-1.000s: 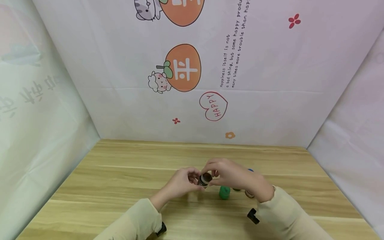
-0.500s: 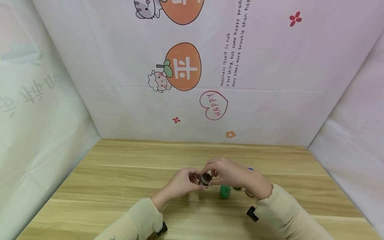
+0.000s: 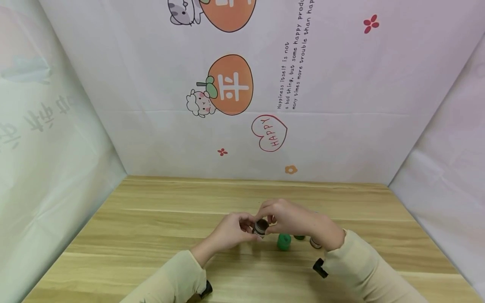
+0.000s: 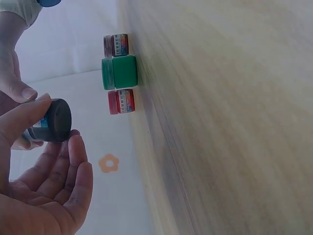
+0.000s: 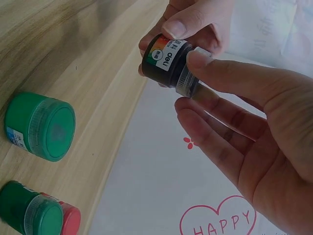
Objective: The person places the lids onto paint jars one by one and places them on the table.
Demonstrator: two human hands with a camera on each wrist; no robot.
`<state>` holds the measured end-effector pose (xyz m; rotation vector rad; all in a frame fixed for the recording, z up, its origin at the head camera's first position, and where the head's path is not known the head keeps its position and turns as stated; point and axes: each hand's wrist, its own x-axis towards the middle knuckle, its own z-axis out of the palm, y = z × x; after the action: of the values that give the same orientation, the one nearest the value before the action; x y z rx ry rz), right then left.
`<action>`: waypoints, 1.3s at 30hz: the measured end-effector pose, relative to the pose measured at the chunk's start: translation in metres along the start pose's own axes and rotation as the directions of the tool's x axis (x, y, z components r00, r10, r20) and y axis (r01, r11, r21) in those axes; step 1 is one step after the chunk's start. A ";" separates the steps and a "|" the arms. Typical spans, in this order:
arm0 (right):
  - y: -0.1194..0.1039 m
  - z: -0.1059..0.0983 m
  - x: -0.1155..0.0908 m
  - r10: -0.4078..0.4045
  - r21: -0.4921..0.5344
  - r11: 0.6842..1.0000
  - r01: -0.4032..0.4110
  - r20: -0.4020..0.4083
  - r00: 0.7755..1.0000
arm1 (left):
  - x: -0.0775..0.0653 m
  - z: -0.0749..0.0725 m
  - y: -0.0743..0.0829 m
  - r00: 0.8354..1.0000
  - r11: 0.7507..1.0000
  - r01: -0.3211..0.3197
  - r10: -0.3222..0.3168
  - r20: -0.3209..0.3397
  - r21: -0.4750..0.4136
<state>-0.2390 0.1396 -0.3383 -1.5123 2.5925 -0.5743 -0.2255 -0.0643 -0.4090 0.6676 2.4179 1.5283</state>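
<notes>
Both hands hold one small dark paint jar [image 3: 260, 227] above the table. My left hand [image 3: 226, 232] grips the jar's dark body [image 5: 157, 73], which carries a "deli" label. Thumb and fingers of my right hand [image 3: 286, 219] pinch its clear ridged lid [image 5: 185, 82], still seated on the jar. In the right wrist view the jar lies tilted, lid toward the right palm. The dark base of the jar [image 4: 60, 120] faces the left wrist camera. A bright green paint jar [image 3: 283, 242] stands on the table just below the right hand.
More paint jars stand beyond it, partly hidden by the right forearm: a darker green jar [image 5: 36, 210], a red jar [image 4: 122, 101] and a brownish-red jar [image 4: 117, 45]. A white printed sheet [image 3: 333, 139] rises along the back edge of the wooden table [image 3: 159, 214].
Both hands and the jar stay nearly in place, shifting very slightly right. The blue patch behind the right forearm, seen earlier, is almost hidden now.
</notes>
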 end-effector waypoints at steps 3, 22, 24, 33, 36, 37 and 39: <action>0.000 0.000 0.000 -0.003 0.000 1.000 0.003 0.002 1.000 | 0.000 0.000 0.000 1.000 1.000 -0.001 0.001 0.003 -0.012; -0.009 0.009 -0.001 0.184 -0.214 0.956 -0.202 -0.100 0.978 | 0.000 0.004 0.000 1.000 0.999 -0.003 0.003 0.007 -0.053; -0.010 0.011 -0.001 0.190 -0.256 0.943 -0.212 -0.109 0.976 | 0.000 0.005 0.000 1.000 0.999 -0.010 0.011 0.010 -0.053; -0.005 0.004 -0.006 0.179 0.030 0.983 -0.179 -0.020 0.984 | -0.001 0.003 -0.002 1.000 0.998 0.001 0.000 0.005 -0.058; -0.004 0.000 -0.008 0.108 0.112 0.988 -0.107 -0.009 0.994 | -0.001 0.002 0.000 1.000 0.999 0.010 -0.011 -0.011 -0.049; -0.003 -0.001 -0.008 0.086 0.123 0.989 -0.085 -0.010 0.996 | -0.001 0.001 0.000 1.000 0.999 0.015 -0.016 -0.014 -0.047; -0.003 -0.001 -0.008 0.042 0.132 0.990 -0.040 -0.013 0.999 | -0.002 0.001 0.003 1.000 0.999 0.022 -0.022 -0.013 -0.044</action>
<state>-0.2331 0.1454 -0.3372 -1.4158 2.5347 -0.7406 -0.2221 -0.0632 -0.4070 0.6224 2.3857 1.5772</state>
